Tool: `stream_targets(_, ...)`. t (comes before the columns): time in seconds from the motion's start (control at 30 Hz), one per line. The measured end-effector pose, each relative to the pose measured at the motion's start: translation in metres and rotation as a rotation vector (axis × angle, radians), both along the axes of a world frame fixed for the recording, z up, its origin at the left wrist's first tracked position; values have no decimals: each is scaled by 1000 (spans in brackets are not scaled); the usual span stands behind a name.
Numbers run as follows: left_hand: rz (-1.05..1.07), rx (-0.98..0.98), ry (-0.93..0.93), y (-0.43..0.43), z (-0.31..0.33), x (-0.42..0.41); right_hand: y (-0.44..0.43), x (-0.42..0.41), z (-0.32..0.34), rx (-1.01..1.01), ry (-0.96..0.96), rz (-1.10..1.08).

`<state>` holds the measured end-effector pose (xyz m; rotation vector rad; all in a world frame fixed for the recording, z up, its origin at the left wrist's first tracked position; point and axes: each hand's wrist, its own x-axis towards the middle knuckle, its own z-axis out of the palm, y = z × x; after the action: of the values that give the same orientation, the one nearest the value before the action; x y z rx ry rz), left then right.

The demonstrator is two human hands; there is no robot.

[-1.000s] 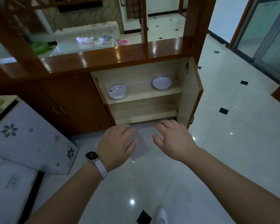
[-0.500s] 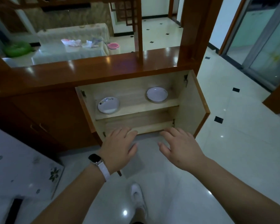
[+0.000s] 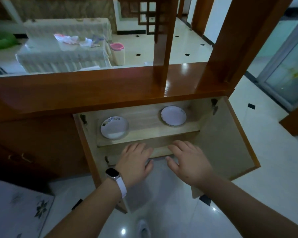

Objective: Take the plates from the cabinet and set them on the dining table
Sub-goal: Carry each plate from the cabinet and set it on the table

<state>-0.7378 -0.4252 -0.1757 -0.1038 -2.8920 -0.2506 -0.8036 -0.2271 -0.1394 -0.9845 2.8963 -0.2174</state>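
The wooden cabinet (image 3: 144,134) stands with both doors swung wide. On its upper shelf lie two white plates, one at the left (image 3: 114,127) and one at the right (image 3: 173,115). My left hand (image 3: 134,164), with a watch on a white strap at the wrist, and my right hand (image 3: 189,162) reach side by side toward the cabinet mouth, just below the shelf edge. Both have relaxed, spread fingers and hold nothing. Neither touches a plate.
The open right door (image 3: 230,140) and left door (image 3: 91,152) flank my arms. A glossy counter top (image 3: 110,86) overhangs the shelf. A cloth-covered table corner (image 3: 15,208) lies at lower left. The floor is shiny white tile; my shoe (image 3: 144,227) shows below.
I have stepped closer to the cabinet. Both hands moved forward from above the floor to the cabinet's opening, and the plates now appear larger and nearer.
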Motion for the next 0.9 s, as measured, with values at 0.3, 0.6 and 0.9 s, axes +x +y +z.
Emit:
stream_targets(0.3, 141, 51, -60, -39, -19, -31, -45, -57, -12, -30, -4, 111)
stream_targets(0.6, 361, 71, -169, -53, -30, -65, -78, -140, -32, 36, -136, 352)
stream_targets(0.9, 540, 90, -142, -60, -57, -101, -113, -207, -70, 55, -173, 505)
